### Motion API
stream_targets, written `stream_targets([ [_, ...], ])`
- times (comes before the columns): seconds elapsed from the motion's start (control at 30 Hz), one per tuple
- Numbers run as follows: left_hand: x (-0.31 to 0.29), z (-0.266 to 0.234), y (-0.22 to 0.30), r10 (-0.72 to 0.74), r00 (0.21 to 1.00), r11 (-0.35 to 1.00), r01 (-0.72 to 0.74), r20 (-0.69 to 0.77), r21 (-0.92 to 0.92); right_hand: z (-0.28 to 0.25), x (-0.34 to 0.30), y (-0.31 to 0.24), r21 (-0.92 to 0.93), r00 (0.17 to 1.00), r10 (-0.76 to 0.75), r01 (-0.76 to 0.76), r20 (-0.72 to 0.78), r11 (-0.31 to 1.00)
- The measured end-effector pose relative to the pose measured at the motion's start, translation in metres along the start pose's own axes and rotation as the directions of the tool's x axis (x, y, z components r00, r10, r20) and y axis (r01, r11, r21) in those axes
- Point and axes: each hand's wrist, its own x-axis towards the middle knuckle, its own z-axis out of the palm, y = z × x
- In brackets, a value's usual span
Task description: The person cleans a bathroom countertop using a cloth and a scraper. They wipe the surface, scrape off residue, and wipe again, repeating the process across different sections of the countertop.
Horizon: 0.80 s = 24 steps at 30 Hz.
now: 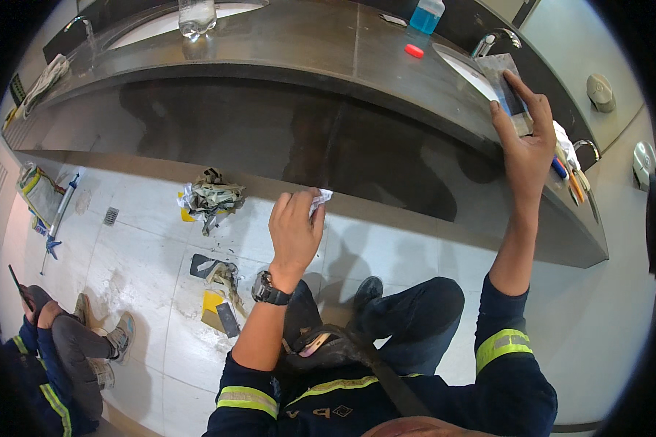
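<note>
The left hand [295, 226] is pinching white paper [322, 198] poking rightward, countertop [306, 40] edge running beyond it, tiled floor [375, 244] opening below. The right hand [528, 149], fingers parted, is spanning a flat rectangular piece [512, 104] pointing lengthwise away and leftward; whether it's clamping, I cannot tell

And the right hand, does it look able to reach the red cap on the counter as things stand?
Probably yes: only the sink seems to lie between the right hand and the red cap. The flat grey piece the hand seems to hold may need putting down first.
</note>
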Motion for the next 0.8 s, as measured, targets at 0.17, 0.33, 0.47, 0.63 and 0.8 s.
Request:
stream_targets([
  [0.17, 0.023, -0.072, 0.008, 0.247, 0.969, 0.969, -0.247, 0.009, -0.006, -0.006, -0.027, -0.009, 0.065, 0.980, -0.160, 0.169, -0.120, 0.983],
  [0.33, 0.127, -0.149, 0.016, 0.472, 0.786, 0.881, -0.435, -0.400, 0.186, 0.013, -0.112, -0.045, 0.090, 0.939, -0.235, 0.220, 0.250, 0.971],
  [0.47, 0.196, -0.149, 0.007, 0.513, 0.775, 0.855, -0.501, -0.368, 0.136, 0.035, -0.118, -0.052, 0.099, 0.906, -0.162, 0.134, 0.390, 0.986],
  [0.63, 0.206, -0.124, -0.005, 0.390, 0.875, 0.890, -0.438, -0.285, -0.127, 0.036, -0.112, -0.065, 0.132, 0.840, -0.127, 0.067, 0.527, 0.989],
  [0.8, 0.204, -0.114, -0.004, 0.329, 0.892, 0.913, -0.385, -0.310, -0.136, 0.077, -0.109, -0.086, 0.187, 0.824, -0.137, 0.038, 0.550, 0.982],
])
